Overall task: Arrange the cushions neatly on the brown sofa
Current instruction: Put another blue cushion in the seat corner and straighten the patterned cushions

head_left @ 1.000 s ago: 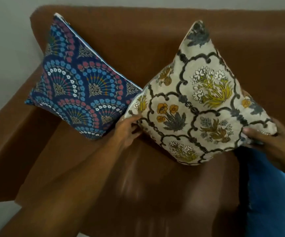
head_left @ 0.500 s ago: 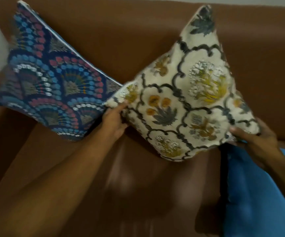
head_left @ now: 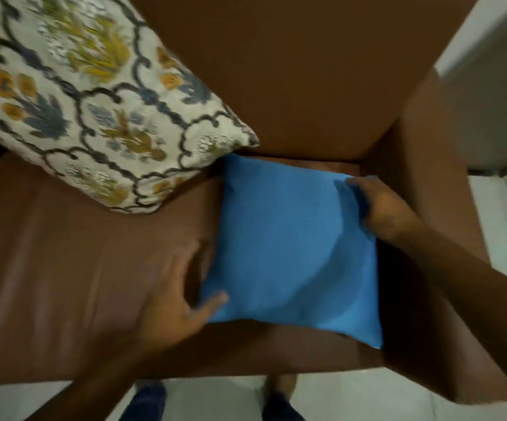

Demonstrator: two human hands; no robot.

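A plain blue cushion (head_left: 288,238) lies flat on the seat of the brown sofa (head_left: 73,256), close to its right armrest. My right hand (head_left: 380,208) grips the cushion's far right edge, thumb on top. My left hand (head_left: 182,302) is at its near left corner, thumb touching the blue fabric and fingers spread alongside. A cream floral cushion (head_left: 94,101) leans against the sofa back at the upper left, with no hand on it. The view is blurred by motion.
The sofa's right armrest (head_left: 446,165) runs along the right, with a pale wall and floor (head_left: 501,214) beyond it. My feet in dark shoes (head_left: 149,399) stand on the light floor at the front edge of the seat.
Both hands have let go of the floral cushion and moved right onto the blue cushion. The view has swung right and down, so the dark blue patterned cushion is out of sight.
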